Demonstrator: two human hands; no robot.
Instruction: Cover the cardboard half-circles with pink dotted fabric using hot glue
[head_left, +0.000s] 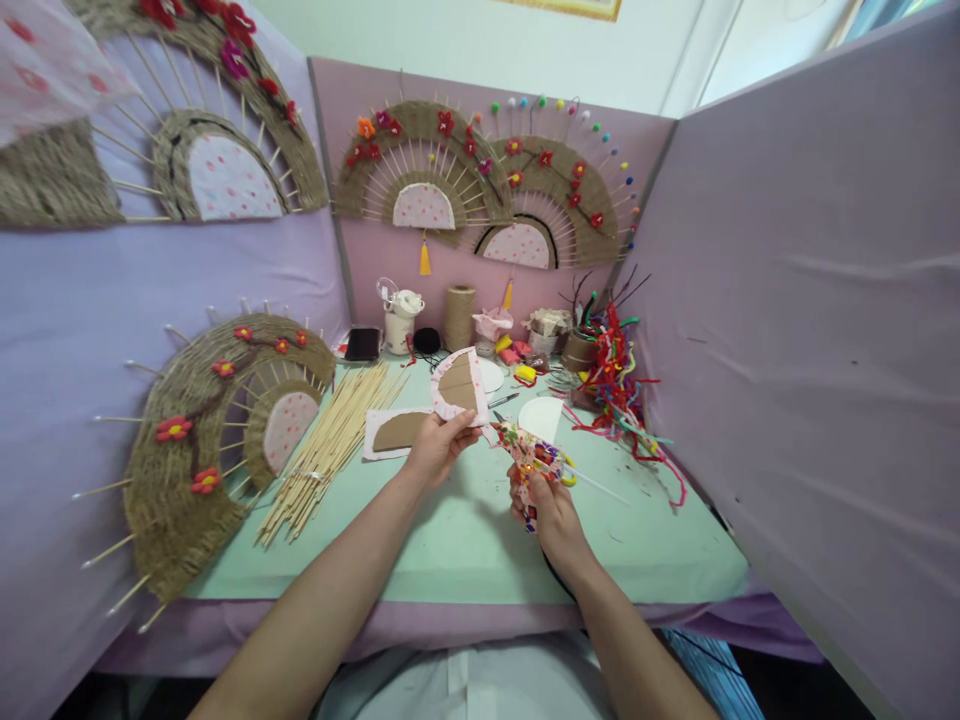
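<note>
My left hand [442, 447] pinches the lower edge of a half-round cardboard piece [459, 385] with dotted pink-and-white cloth folded round its rim. It is held up off the table, brown side toward me. In my right hand [553, 515] is a hot glue gun [529, 465] with a flower-patterned body, my fingers wrapped round its handle. Its nozzle points left at the cloth edge near my left fingertips; whether they touch I cannot tell. A white glue stick [600, 485] juts from the back. On the table behind my left hand lies another cardboard half-round [397, 432] on cloth.
Bundled bamboo sticks [330, 450] lie at the left. White half-round card [540, 415] lies behind the glue gun. Twine [460, 318], a phone [364, 345] and tangled pipe cleaners [619, 370] stand or lie at the back. Woven fans [427, 160] hang on the partitions.
</note>
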